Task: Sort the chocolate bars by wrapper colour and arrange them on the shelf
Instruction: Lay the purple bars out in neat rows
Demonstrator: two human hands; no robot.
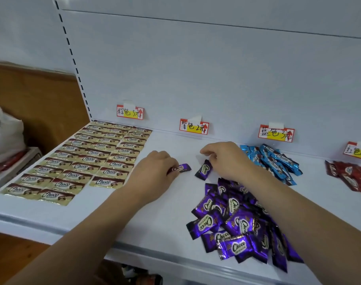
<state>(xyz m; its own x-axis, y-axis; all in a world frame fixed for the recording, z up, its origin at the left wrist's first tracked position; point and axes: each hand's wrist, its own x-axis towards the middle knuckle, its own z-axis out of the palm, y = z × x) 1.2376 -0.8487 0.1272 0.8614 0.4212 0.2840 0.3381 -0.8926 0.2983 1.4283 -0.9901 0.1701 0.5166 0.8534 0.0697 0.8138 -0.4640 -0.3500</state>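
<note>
Two purple bars are in work now, both on the white shelf (161, 219) in front of the purple price label (194, 126). My left hand (154, 173) lies with its fingers curled down onto one purple bar (181, 168), pressing or pinching its left end, so I count it as holding this bar. My right hand (224, 159) hangs over a second purple bar (204, 170); its fingers are bent and close together and touch the upper end of the wrapper, but I cannot tell if they really grip it. The loose purple pile (241, 225) waits near the front edge, under my right forearm. To the left, the gold bars (82, 159) are already laid flat in neat rows, while the blue pile (276, 161) and the red pile (350, 175) on the right are not arranged yet. I judge these bars as very light and small, with shiny foil that is slippery and crinkles easily, so a hard squeeze in the middle could dent the chocolate. Better to take each one by the crimped end or by its long edges, then slide it flat into a row.
</note>
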